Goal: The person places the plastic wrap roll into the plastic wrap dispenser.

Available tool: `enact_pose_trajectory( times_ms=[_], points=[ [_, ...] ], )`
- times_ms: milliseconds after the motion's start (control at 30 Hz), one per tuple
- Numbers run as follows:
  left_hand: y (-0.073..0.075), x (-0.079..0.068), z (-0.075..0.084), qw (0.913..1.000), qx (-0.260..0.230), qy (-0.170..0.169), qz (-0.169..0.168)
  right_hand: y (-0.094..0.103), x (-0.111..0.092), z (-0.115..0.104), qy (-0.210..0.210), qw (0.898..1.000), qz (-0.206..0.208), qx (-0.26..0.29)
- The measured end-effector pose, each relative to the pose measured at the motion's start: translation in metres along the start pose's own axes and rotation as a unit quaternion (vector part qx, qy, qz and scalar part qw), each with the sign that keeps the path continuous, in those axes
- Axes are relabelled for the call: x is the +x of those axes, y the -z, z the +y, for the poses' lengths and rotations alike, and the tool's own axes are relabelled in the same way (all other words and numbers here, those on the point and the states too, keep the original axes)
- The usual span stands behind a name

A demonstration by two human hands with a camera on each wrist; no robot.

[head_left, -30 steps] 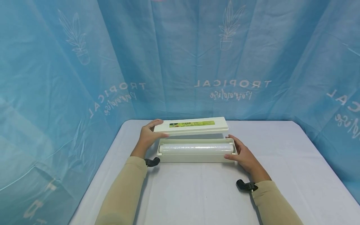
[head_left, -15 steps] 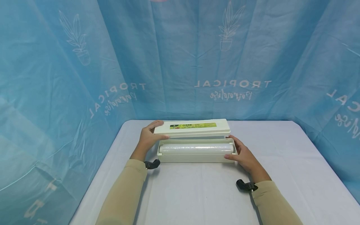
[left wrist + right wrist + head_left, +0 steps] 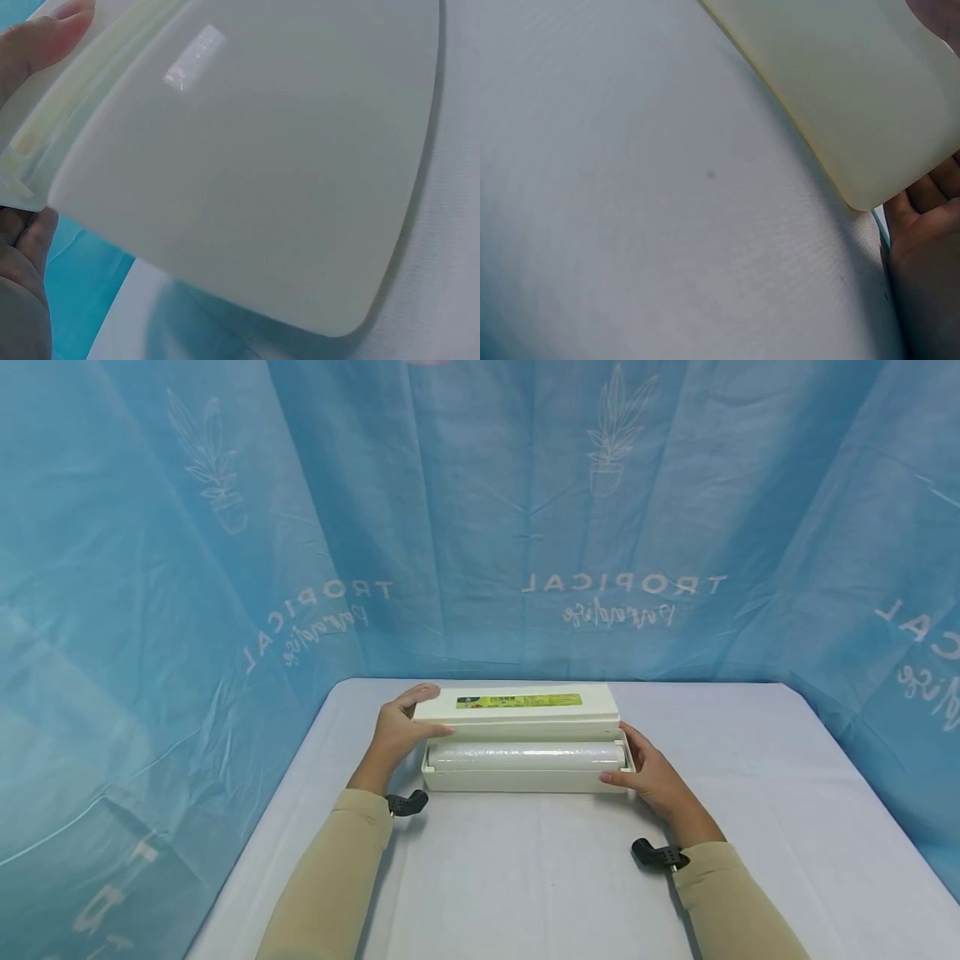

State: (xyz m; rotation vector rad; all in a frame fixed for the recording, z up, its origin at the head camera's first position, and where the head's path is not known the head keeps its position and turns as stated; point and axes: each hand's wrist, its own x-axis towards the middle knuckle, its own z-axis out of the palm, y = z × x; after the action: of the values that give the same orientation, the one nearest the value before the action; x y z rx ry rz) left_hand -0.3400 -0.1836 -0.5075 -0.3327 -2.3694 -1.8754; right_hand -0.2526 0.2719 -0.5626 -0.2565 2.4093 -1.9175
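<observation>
A long white cling film box (image 3: 517, 782) sits on the table with a roll of clear cling film (image 3: 525, 755) lying inside it. My left hand (image 3: 397, 724) grips the left end of the box's white lid (image 3: 536, 714), thumb along the front edge and fingers behind. A yellow-green label (image 3: 517, 701) runs along the lid's top. The lid overlaps the rear of the box in the head view, leaving the roll in sight. My right hand (image 3: 656, 777) holds the box's right end, thumb on the front wall (image 3: 840, 97). Its fingers are partly hidden behind the box.
A white cloth covers the table (image 3: 525, 877) around the box. Blue printed curtains (image 3: 480, 527) hang behind the table and along both sides. A black strap device (image 3: 407, 802) is on the left wrist and another black device (image 3: 658, 855) on the right.
My left hand has lowered the lid and brought it nearer to the box, so the gap between them has closed in the head view. The right hand and the box stay put.
</observation>
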Motion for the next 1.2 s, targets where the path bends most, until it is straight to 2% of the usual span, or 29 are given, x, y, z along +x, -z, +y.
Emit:
enact_pose_trajectory(
  times_ms=[200, 500, 700, 1000, 1200],
  points=[
    [-0.001, -0.005, 0.004, 1.0000, 0.005, -0.004, -0.004, -0.001, 0.000, 0.000, -0.001, 1.000, 0.007, -0.006],
    [-0.003, -0.015, 0.002, 0.9991, -0.004, -0.042, -0.010, -0.001, 0.000, 0.002, -0.001, 1.000, 0.008, -0.022],
    [-0.006, -0.022, 0.000, 0.9992, 0.009, -0.038, -0.004, -0.002, 0.000, -0.001, 0.004, 1.000, 0.006, -0.012],
    [-0.012, -0.028, -0.003, 0.9991, 0.004, -0.042, -0.003, -0.002, -0.001, 0.000, 0.009, 1.000, 0.010, -0.028],
    [-0.013, -0.033, -0.003, 0.9991, -0.004, -0.042, -0.005, -0.002, -0.001, 0.001, 0.020, 1.000, 0.004, -0.012]
  ],
)
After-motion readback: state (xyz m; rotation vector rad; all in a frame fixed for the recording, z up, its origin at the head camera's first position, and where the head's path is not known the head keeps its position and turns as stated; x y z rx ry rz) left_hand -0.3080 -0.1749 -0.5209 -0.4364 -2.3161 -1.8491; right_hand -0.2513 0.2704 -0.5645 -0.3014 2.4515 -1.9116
